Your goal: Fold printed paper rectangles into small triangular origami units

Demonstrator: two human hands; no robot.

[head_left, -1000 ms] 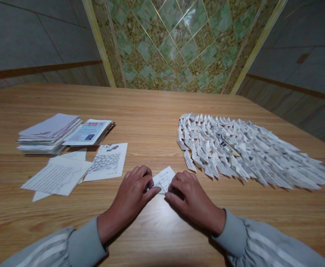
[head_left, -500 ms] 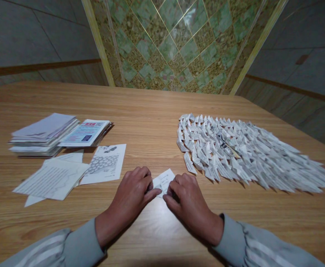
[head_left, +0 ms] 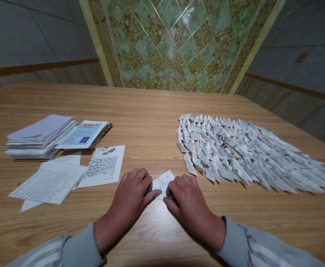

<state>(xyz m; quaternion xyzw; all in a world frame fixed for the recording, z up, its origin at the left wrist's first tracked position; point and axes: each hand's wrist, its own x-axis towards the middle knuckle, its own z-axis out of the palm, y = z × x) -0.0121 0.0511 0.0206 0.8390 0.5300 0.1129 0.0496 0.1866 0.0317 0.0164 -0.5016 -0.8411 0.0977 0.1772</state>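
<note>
Between my two hands, low over the wooden table (head_left: 151,137), is a small piece of folded printed paper (head_left: 163,180). My left hand (head_left: 133,193) grips its left side, thumb against the near part and fingers curled. On the right side, my right hand (head_left: 188,200) pinches the same paper with thumb and bent fingers. The fingers cover much of the paper's sides, so its full shape is hidden. Just beyond my right hand, a folded paper boat (head_left: 189,164) lies at the near left corner of a large group of similar paper boats (head_left: 220,148).
At the left stand a thick stack of paper sheets (head_left: 40,129) and a pile of booklets (head_left: 83,134) with a printed cover. Nearer me lie loose printed sheets (head_left: 49,181) and a sheet with a grey picture (head_left: 103,165). A tiled wall (head_left: 173,48) rises behind the table.
Both hands stay on the folded paper with barely any shift. The view has turned very slightly, so the stacks and sheets at the left appear a little further left.
</note>
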